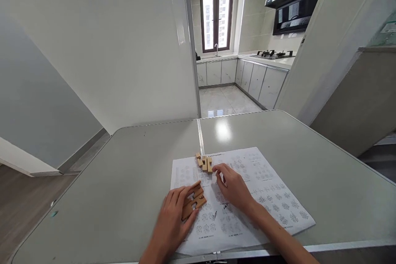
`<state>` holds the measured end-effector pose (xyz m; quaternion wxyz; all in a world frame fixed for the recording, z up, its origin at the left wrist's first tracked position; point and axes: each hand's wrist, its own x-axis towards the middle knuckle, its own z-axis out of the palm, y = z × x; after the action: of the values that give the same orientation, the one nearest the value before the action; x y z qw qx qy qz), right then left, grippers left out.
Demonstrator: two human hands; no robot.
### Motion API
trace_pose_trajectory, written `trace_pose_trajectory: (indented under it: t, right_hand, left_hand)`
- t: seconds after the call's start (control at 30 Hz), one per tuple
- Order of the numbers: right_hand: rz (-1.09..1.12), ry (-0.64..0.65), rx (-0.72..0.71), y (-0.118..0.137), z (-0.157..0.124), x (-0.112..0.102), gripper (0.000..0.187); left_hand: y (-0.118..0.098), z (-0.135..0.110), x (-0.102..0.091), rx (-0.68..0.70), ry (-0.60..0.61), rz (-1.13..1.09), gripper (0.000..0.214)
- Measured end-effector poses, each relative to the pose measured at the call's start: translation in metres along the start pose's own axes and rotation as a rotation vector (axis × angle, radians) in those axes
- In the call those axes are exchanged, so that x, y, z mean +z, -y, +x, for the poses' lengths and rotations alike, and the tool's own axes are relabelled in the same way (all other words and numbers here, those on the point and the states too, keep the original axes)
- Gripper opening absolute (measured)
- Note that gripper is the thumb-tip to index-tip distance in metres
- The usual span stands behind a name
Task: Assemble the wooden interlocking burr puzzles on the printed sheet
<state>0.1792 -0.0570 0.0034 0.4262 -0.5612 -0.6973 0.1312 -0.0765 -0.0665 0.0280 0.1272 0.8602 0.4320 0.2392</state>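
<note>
My left hand (175,216) is wrapped round several notched wooden puzzle pieces (198,203) laid side by side, fingers across their far end and thumb along the near side. Part of these pieces is hidden under the hand. Farther up, a small cluster of notched wooden pieces (204,165) rests on the printed paper sheet (247,231). The curled fingers of my right hand (232,183) reach its right side, fingertips at or against the rightmost piece; no piece shows between them. The sheet carries line diagrams of assembled shapes and lies under both forearms or hands.
The grey-green table (139,165) has a seam (200,136) running away from me and a metal front edge. A small green bit (54,214) lies near its left edge. Beyond stand a white wall (139,57) and a kitchen with cabinets (253,78) and a gas hob (274,54).
</note>
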Motion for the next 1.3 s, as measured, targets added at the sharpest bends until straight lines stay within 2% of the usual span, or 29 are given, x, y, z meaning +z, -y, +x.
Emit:
trace_pose_trajectory:
  t: [0.2,0.3,0.47,0.63,0.83,1.1,1.3]
  right_hand:
    - [0.106,0.090,0.060,0.029,-0.039,-0.021,0.021]
    - [0.185,0.063,0.108,0.042,-0.064,-0.020,0.021]
    - [0.240,0.010,0.131,0.054,-0.092,-0.009,0.029]
    - [0.236,-0.033,0.169,0.055,-0.098,-0.001,0.027]
    - [0.204,-0.070,0.188,0.055,-0.100,0.003,0.028]
    - [0.119,0.076,0.209,0.055,-0.101,0.003,0.042]
    - [0.099,0.114,0.237,0.056,-0.102,0.006,0.044]
  left_hand:
    - [-0.016,-0.013,0.008,0.000,0.061,-0.078,0.065]
    - [-0.027,-0.017,0.012,0.003,0.098,-0.110,0.068]
    - [-0.034,-0.020,0.019,-0.037,0.073,-0.158,0.048]
    - [-0.025,-0.020,0.025,-0.116,-0.023,-0.184,0.030]
    - [-0.020,-0.022,0.028,-0.185,-0.032,-0.253,0.024]
    - [-0.026,-0.020,0.024,-0.320,-0.040,-0.321,0.036]
    - [-0.028,-0.018,0.022,-0.318,-0.059,-0.325,0.031]
